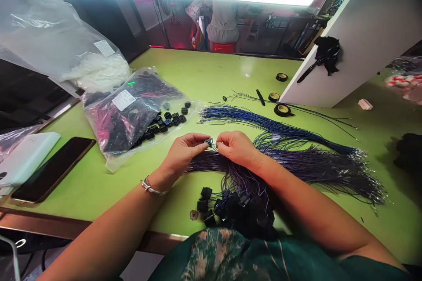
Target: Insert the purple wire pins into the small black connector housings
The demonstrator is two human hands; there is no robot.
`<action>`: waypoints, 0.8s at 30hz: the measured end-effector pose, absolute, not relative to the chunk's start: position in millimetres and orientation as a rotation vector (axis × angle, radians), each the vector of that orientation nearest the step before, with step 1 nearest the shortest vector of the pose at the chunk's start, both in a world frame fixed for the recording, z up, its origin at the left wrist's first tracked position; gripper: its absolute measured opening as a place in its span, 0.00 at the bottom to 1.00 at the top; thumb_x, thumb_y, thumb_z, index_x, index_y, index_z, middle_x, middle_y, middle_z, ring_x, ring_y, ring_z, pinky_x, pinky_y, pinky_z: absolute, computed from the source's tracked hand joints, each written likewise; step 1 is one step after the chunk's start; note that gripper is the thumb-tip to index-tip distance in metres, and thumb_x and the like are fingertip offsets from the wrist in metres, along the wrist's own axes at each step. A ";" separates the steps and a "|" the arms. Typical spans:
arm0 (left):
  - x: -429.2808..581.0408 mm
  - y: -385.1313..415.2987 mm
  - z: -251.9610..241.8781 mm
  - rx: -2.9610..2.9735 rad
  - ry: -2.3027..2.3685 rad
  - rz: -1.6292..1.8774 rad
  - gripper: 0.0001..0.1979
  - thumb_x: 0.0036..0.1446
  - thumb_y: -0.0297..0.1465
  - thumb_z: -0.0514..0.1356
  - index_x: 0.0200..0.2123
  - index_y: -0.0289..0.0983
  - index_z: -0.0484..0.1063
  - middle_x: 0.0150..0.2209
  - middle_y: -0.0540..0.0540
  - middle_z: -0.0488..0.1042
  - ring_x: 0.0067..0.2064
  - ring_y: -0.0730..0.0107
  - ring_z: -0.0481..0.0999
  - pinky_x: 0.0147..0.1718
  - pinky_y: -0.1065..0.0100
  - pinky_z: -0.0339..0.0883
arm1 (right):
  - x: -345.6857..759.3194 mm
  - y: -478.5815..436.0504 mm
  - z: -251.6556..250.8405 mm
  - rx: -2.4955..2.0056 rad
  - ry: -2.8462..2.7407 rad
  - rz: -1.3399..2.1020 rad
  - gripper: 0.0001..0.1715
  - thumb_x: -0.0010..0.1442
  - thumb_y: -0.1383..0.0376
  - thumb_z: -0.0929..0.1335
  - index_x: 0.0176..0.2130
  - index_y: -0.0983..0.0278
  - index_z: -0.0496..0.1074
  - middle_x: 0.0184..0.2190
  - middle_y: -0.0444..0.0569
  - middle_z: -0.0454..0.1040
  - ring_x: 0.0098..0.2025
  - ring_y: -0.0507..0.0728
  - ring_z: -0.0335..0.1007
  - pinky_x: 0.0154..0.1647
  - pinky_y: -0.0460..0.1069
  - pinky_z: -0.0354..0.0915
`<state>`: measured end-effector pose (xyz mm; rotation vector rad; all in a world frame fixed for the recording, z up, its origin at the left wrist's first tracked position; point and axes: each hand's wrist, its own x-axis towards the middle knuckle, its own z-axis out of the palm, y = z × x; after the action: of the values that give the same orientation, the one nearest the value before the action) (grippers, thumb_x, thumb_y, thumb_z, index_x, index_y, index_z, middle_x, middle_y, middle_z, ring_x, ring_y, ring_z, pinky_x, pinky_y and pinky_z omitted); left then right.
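Between the thumb and fingers of my left hand (187, 151) is a small black connector housing (209, 142). My right hand (235, 145) pinches a thin wire right beside it, its end close to the housing; whether it sits inside cannot be made out. Under my hands lies a bundle of dark purple wires (207, 161). Farther back stretches a bundle of blue wires (237, 118). Close to my body sits a heap of black connectors with wires attached (244, 206). A clear plastic bag (132, 114) at the left spills loose black housings (168, 122).
A black phone (54, 169) and a white power bank (28, 158) lie at the left. Rolls of black tape (282, 109) and a black pen-like tool (260, 97) are at the back right, near a white upright panel (329, 66). A person (223, 22) sits beyond the table.
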<state>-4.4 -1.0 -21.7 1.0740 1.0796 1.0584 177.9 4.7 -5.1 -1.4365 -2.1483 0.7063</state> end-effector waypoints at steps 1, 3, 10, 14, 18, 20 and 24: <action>-4.5 -0.8 -22.3 1.067 1.072 1.058 0.14 0.40 0.29 0.72 0.34 0.35 0.80 0.34 0.43 0.81 0.36 0.68 0.77 0.41 0.67 0.68 | 177.7 4.4 -4.6 -1.442 -2.155 0.687 0.12 0.54 0.67 0.64 0.27 0.64 0.76 0.18 0.43 0.67 0.22 0.49 0.54 0.25 0.46 0.45; -5.0 0.0 -25.0 1.039 1.041 1.059 0.14 0.40 0.29 0.72 0.34 0.35 0.80 0.34 0.44 0.81 0.36 0.68 0.77 0.41 0.68 0.68 | 177.2 4.2 -4.1 -1.445 -2.171 0.663 0.12 0.55 0.66 0.64 0.28 0.64 0.76 0.18 0.43 0.68 0.22 0.49 0.54 0.25 0.47 0.45; -6.0 2.3 -35.5 1.015 0.963 1.040 0.13 0.43 0.30 0.71 0.36 0.36 0.79 0.35 0.45 0.81 0.36 0.68 0.78 0.39 0.68 0.69 | 176.6 3.2 -4.0 -1.466 -2.259 0.525 0.12 0.56 0.65 0.63 0.29 0.64 0.76 0.22 0.46 0.73 0.23 0.51 0.58 0.26 0.48 0.45; -5.6 1.6 -32.7 1.094 1.024 1.038 0.13 0.44 0.31 0.71 0.36 0.36 0.79 0.35 0.44 0.81 0.35 0.68 0.78 0.39 0.68 0.69 | 175.1 -1.9 -1.8 -1.483 -2.395 0.292 0.13 0.59 0.64 0.62 0.31 0.63 0.75 0.25 0.50 0.75 0.25 0.53 0.61 0.27 0.49 0.44; -4.1 -1.0 -26.5 1.120 1.077 0.994 0.12 0.44 0.32 0.70 0.34 0.35 0.80 0.33 0.44 0.81 0.33 0.68 0.77 0.37 0.68 0.70 | 174.2 -5.1 -0.2 -1.413 -2.499 0.218 0.14 0.61 0.64 0.60 0.34 0.65 0.74 0.26 0.51 0.75 0.25 0.53 0.62 0.27 0.49 0.43; -3.3 -1.9 -24.6 1.103 1.057 0.997 0.12 0.43 0.32 0.71 0.33 0.35 0.80 0.33 0.44 0.81 0.32 0.69 0.77 0.37 0.68 0.70 | 174.6 -4.1 -2.5 -1.362 -2.447 0.291 0.14 0.62 0.65 0.60 0.34 0.65 0.74 0.26 0.50 0.75 0.25 0.53 0.61 0.27 0.49 0.46; -2.7 -1.4 -26.3 1.018 1.019 1.061 0.14 0.41 0.31 0.72 0.33 0.34 0.79 0.32 0.45 0.81 0.32 0.70 0.78 0.38 0.68 0.71 | 175.5 0.4 -12.4 -1.317 -2.154 0.588 0.12 0.60 0.63 0.63 0.30 0.65 0.72 0.21 0.45 0.71 0.23 0.49 0.59 0.27 0.46 0.50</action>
<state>-2.7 -1.4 -26.3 1.0179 1.0189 1.0606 175.5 0.4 -12.4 -1.3171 -2.1537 0.5880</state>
